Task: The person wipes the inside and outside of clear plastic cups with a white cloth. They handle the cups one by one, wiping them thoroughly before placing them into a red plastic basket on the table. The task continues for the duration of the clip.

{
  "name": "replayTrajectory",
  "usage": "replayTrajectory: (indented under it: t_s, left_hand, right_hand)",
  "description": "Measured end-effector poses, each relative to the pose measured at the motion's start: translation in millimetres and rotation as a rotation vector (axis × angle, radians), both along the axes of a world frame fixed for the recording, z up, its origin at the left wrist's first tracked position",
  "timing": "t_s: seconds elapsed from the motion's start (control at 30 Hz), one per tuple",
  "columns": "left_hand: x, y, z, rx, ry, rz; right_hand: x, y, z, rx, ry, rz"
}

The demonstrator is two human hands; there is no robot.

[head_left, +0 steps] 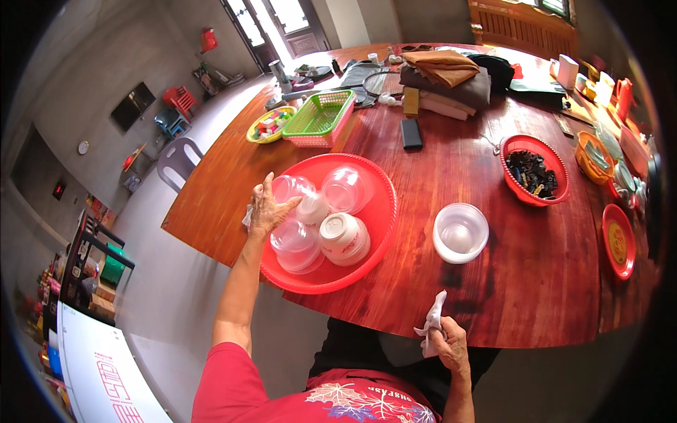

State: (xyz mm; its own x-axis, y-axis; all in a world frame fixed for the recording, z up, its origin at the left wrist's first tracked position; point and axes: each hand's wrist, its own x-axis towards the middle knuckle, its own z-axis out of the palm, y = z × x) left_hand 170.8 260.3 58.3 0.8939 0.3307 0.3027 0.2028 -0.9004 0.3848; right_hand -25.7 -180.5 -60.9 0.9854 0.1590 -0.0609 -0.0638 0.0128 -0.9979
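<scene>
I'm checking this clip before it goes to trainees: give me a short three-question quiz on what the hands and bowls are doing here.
1. True or false: the right hand rests inside the red basin.
2. Which thing does the left hand grip? A) a clear plastic bowl B) the green basket C) the black phone
3. Fill in: the right hand holds a crumpled white ___.

Key
1. False: it is at the table edge, apart from the basin.
2. A: the bowl sits in the basin with other upturned bowls.
3. Cloth.
</scene>
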Motion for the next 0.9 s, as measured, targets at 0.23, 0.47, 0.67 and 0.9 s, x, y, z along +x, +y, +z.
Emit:
replayTrajectory:
  t_s: [0.23, 0.47, 0.67, 0.9]
  left_hand:
    - [36, 33, -17, -0.176, 0.087, -0.147]
    - [45, 14, -13, 0.086, 0.236, -0.13]
    - [49, 22, -12, -0.024, 0.202, -0.124]
    - [29, -78, 18, 0.285, -0.456, -0.331]
  right_hand:
    - [-1, 1, 3, -0.022, -0.038, -0.034]
    - [3, 1, -6, -0.115, -0.155, -0.106]
    - [1, 5, 4, -0.014, -0.097, -0.104]
    - [2, -1, 12, -0.093, -0.19, -0.074]
